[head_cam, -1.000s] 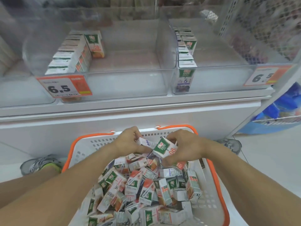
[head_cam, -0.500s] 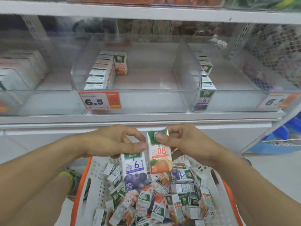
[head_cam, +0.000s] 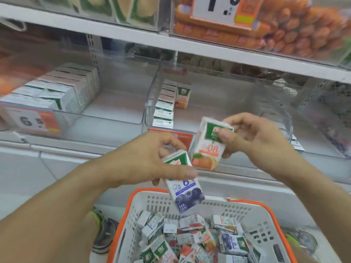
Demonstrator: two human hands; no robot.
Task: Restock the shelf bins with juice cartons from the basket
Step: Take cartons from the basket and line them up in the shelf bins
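Rising since earlier, both hands (head_cam: 150, 160) (head_cam: 254, 135) lift cartons (head_cam: 185, 188) (head_cam: 208, 147) binward.

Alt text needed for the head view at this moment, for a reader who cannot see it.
A person's left hand holds a blueberry juice carton and the right hand an orange juice carton, both raised above a white basket with an orange rim, full of cartons. Behind them, clear shelf bins stand partly stocked with cartons.
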